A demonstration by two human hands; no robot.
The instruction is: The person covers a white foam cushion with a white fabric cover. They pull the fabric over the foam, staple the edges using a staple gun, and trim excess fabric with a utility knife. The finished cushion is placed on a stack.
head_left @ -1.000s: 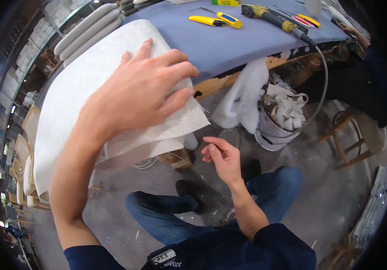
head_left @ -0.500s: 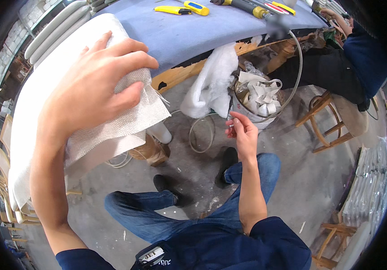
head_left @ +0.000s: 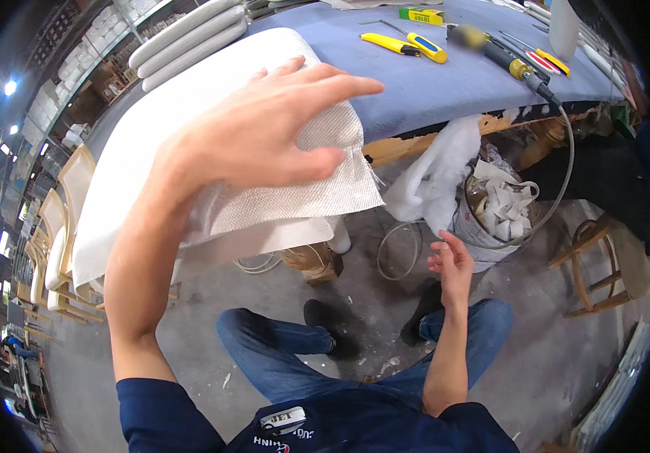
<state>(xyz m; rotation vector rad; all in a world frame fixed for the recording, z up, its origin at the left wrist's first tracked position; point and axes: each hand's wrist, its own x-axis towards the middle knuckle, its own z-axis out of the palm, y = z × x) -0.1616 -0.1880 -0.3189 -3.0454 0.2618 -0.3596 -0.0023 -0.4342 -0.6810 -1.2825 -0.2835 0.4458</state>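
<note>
My left hand (head_left: pixel 264 132) is over a cushion or panel covered in white woven fabric (head_left: pixel 136 151), fingers spread and thumb apart, near its right end. The fabric's cut, frayed edge hangs loose below the hand, with a second layer under it. Whether the palm presses on the cloth is hidden. Lower down, above my right knee, my right hand (head_left: pixel 453 275) hangs in the air in front of a white bucket (head_left: pixel 483 253). Its fingers are loosely bent and apart, and I see nothing held in them.
On the blue padded bench (head_left: pixel 340 38) lie a yellow cutter (head_left: pixel 389 44), a yellow-blue cutter (head_left: pixel 426 47) and an air tool (head_left: pixel 506 59) with a hose (head_left: pixel 570 166). White wadding (head_left: pixel 442 166) hangs from its edge. Grey pads (head_left: pixel 189 38) are stacked behind; a wooden stool (head_left: pixel 597 264) stands right.
The view has swung left, so the bench and the fabric-covered piece sit farther right. My left fingers have straightened and spread more. My right hand keeps much the same pose.
</note>
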